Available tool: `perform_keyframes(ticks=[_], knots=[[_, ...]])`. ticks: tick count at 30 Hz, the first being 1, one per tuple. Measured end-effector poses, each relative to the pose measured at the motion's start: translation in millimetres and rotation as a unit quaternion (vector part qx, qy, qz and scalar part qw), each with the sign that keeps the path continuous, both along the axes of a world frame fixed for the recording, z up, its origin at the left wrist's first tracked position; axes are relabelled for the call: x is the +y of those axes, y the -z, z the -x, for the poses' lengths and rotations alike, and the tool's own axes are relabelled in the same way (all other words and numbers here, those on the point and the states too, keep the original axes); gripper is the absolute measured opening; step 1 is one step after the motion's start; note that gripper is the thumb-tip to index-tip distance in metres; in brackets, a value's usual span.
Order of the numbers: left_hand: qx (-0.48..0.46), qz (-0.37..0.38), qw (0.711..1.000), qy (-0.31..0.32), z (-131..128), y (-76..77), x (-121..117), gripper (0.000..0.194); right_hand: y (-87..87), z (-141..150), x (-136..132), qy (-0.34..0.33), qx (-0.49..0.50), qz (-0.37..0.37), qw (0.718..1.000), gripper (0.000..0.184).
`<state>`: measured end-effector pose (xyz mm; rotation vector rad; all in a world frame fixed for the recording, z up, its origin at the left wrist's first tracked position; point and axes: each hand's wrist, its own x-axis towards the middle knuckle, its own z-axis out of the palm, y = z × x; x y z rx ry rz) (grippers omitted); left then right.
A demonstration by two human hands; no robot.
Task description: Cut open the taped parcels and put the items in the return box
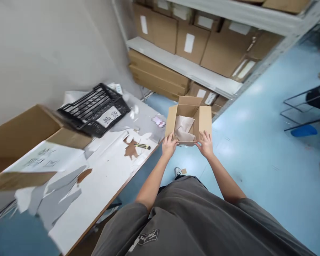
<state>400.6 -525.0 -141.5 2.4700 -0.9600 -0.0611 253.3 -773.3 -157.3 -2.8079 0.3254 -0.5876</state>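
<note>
Between my two hands is a small cardboard box (pixel 197 111) with its top flaps folded outward, held in the air over the floor beside the table. Inside it lies a crumpled sheet of pale packing paper (pixel 183 125). My left hand (pixel 169 145) grips the near left corner, its fingers over the left flap. At the near right corner, my right hand (pixel 205 144) is closed on the rim and right flap in the same way. The undersides of both hands, thumbs partly included, are hard to see.
On the white table (pixel 104 170) at left are a black plastic crate (pixel 96 110), a large open carton (pixel 24 138), paper scraps and a yellow-black utility knife (pixel 142 146). Metal shelving (pixel 184 65) full of cartons stands ahead. A blue object (pixel 304 131) lies at right.
</note>
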Motion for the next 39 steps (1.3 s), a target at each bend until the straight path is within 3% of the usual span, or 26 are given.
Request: perform_keyframes(ticks=[3, 5, 7, 9, 11, 14, 18, 21, 25, 29, 34, 39], knots=[[0.009, -0.026, 0.999, 0.031, 7, 11.2, -65, 0.016, 14.4, 20, -53, 0.031, 0.03, -0.014, 0.999, 0.019], [0.014, -0.052, 0.998, 0.043, 11, 16.8, -95, 0.017, 24.7, 28, -79, 0.041, 0.058, -0.022, 0.997, 0.016], [0.019, -0.077, 0.996, 0.052, 15, 20.8, -114, 0.026, 35.3, 32, -97, 0.049, 0.09, -0.029, 0.994, 0.019], [0.02, -0.098, 0.993, 0.063, 17, 23.4, -121, 0.049, 44.6, 33, -111, 0.054, 0.117, -0.042, 0.991, 0.035], [0.022, -0.116, 0.991, 0.071, 16, 25.0, -118, 0.065, 50.6, 29, -120, 0.046, 0.131, -0.058, 0.989, 0.05], [0.028, -0.131, 0.99, 0.043, 7, 24.8, -97, 0.06, 49.5, 11, -126, 0.008, 0.123, -0.068, 0.99, 0.056], [0.014, -0.126, 0.99, -0.055, -16, 15.2, -49, 0.055, 30.8, -39, -119, -0.047, 0.08, -0.068, 0.993, 0.057], [0.004, -0.127, 0.984, -0.125, -30, 1.2, -6, 0.058, 13.3, -85, -96, -0.099, 0.06, -0.064, 0.991, 0.059], [0.011, -0.11, 0.967, -0.229, -28, -18.2, 61, 0.061, -4.0, -143, -39, -0.201, 0.051, -0.064, 0.976, 0.062], [0.016, -0.065, 0.943, -0.327, 4, -29.6, 147, 0.066, -14.2, -186, 51, -0.314, 0.044, -0.071, 0.946, 0.065], [0.02, -0.052, 0.886, -0.46, 89, -34.1, 267, 0.065, -25.6, -206, 201, -0.46, 0.033, -0.064, 0.885, 0.067], [0.02, -0.044, 0.812, -0.581, 197, -37.6, 383, 0.062, -38.8, -181, 377, -0.584, 0.019, -0.058, 0.81, 0.068]])
